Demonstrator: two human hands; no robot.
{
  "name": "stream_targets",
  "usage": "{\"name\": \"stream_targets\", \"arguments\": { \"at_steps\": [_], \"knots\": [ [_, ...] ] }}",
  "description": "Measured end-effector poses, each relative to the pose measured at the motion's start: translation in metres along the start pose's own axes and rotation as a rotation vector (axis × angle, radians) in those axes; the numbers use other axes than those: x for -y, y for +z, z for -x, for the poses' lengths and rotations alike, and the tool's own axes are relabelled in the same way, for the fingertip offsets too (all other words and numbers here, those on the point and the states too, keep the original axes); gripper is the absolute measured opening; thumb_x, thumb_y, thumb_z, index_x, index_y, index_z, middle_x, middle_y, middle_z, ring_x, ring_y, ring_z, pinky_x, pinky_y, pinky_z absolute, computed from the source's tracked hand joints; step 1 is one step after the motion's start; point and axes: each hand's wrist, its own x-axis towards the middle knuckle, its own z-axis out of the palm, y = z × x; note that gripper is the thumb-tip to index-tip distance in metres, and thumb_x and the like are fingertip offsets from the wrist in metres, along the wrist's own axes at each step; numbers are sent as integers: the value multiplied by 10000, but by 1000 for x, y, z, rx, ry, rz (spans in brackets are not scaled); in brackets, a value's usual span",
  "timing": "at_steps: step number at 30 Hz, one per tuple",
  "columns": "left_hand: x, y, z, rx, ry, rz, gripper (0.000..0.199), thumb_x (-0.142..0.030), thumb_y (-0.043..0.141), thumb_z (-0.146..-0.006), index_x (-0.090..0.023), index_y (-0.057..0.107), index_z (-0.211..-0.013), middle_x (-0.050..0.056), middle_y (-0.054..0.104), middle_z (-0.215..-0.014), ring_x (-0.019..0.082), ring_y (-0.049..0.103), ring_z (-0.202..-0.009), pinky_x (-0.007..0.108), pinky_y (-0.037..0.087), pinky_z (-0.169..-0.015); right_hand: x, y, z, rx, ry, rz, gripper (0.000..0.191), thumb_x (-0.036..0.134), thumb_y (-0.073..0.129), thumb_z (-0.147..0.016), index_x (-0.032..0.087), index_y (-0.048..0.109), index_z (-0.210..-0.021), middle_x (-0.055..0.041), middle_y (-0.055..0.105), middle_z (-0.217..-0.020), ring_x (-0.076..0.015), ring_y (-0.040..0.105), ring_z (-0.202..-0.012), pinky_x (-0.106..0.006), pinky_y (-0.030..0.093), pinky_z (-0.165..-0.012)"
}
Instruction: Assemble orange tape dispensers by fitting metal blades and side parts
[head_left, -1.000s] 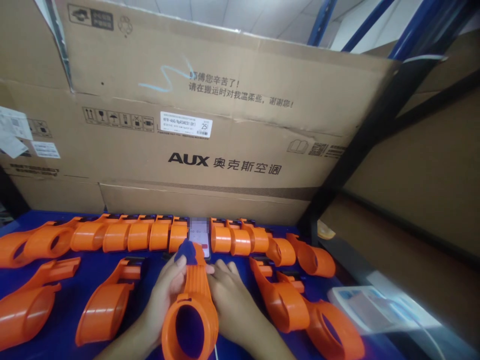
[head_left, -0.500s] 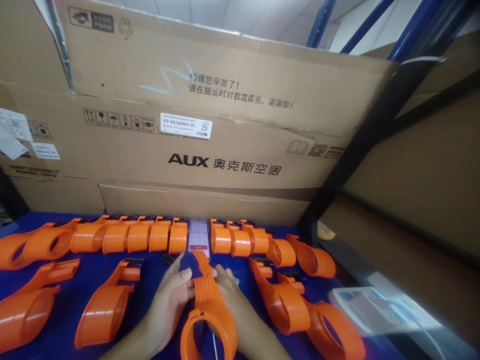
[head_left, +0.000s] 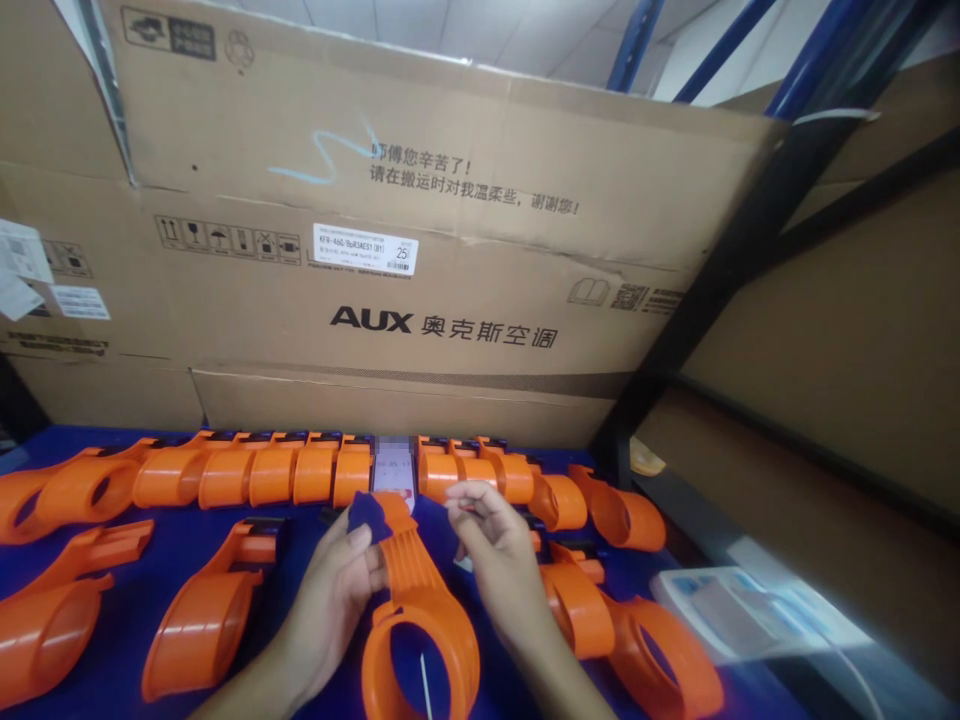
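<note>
My left hand is closed on an orange plastic part with a round ring at its near end and a dark blue piece at its far end. The thumb lies against the dark blue piece. Right of the part, my right hand is raised apart from it, thumb and index finger pinched together; what they hold, if anything, is too small to name. A thin white stick shows through the ring. Behind the held part a phone stands among a row of similar orange parts.
More orange parts lie on the blue surface at left and right. A large cardboard sheet rises behind. A black post and a white-blue box are at right.
My right hand has come away from the orange part, up and to the right, with its fingertips pinched. My left hand still holds the part. The view has shifted slightly.
</note>
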Motion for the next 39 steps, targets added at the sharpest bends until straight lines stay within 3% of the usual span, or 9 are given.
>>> {"name": "stream_targets", "arguments": {
  "at_steps": [5, 13, 19, 28, 35, 39],
  "knots": [
    [10, -6, -4, 74, 18, -97, 440, -323, 764, -841, -185, 669, -1248, 152, 785, -1184, 317, 763, -1005, 341, 589, -736, 7, -1, 2, 1, -57, -5, 252, 442, 764, -876, 216, 702, -970, -11, 648, -854, -137, 527, -680, -234, 433, -578],
    [4, -7, -4, 122, -80, 111, 411, -428, 702, -859, -181, 715, -1188, 131, 820, -1023, 342, 761, -1015, 433, 610, -836, 6, -3, 9, 261, -12, -138, 295, 431, 752, -898, 242, 724, -1123, -38, 709, -986, -154, 592, -734, -289, 495, -697],
    [2, -4, -5, 105, -73, 119, 390, -439, 705, -857, -183, 727, -1151, 126, 814, -1022, 339, 755, -1021, 437, 617, -838, 11, 4, 14, 260, 3, -48, 244, 427, 728, -928, 251, 706, -1096, -47, 708, -1110, -223, 650, -1064, -341, 504, -955],
    [13, -8, -7, 37, 50, 16, 357, -324, 754, -856, -188, 687, -1179, 133, 782, -1177, 326, 724, -1111, 417, 572, -934, 15, 3, 17, 303, -57, 94, 229, 368, 655, -964, 265, 650, -1169, -58, 696, -1181, -254, 651, -1160, -412, 496, -1052],
    [13, -16, -11, -43, 231, -191, 478, -276, 815, -809, -262, 654, -1259, 88, 736, -1289, 311, 662, -1202, 400, 531, -984, 18, -3, 15, 327, -135, 41, 295, 322, 674, -950, 275, 673, -1241, -79, 688, -1331, -284, 629, -1274, -464, 470, -1120],
    [12, -14, -10, -63, 272, -196, 501, -288, 829, -805, -277, 649, -1272, 80, 732, -1291, 297, 653, -1201, 418, 508, -1025, 18, -6, 13, 321, -204, 61, 274, 331, 678, -955, 279, 696, -1223, -84, 688, -1339, -295, 619, -1292, -483, 461, -1134]
  ]
}}
